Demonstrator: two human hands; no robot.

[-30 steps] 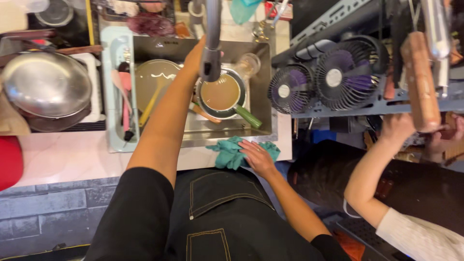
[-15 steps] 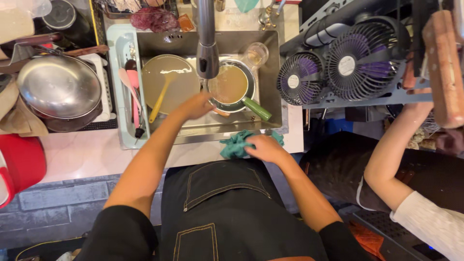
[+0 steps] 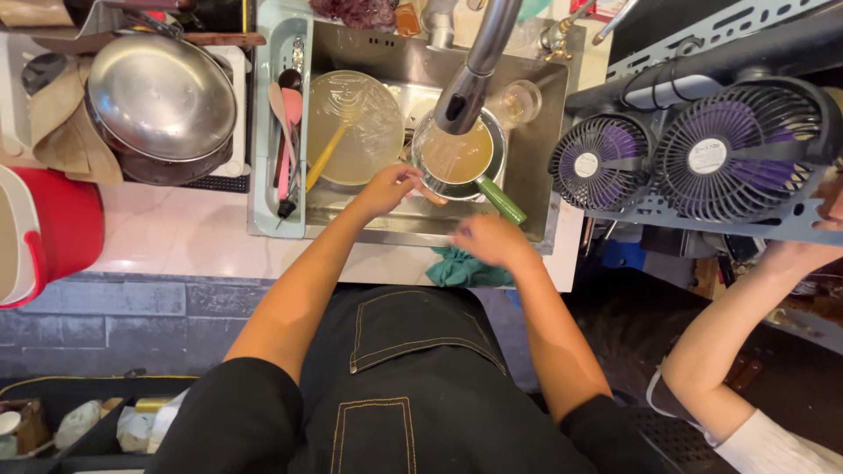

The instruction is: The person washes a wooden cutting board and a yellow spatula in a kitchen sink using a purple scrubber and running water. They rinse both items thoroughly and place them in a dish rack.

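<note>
Likely heavy and sloshing, the liquid-filled steel saucepan has left-hand fingers curled at its rim, its green handle the best hold, right hand blurred, fingers unclear.

2 fans, 1 saucepan, 1 teal cloth

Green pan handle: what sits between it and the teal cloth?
In the head view, the right hand hovers between the green pan handle and the teal cloth, over the sink's front rim.

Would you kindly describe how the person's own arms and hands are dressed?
Both hands, the left hand and the right hand, are bare, with no gloves. The forearms are uncovered; short black sleeves end near the elbows. No rings or watch can be made out.
</note>
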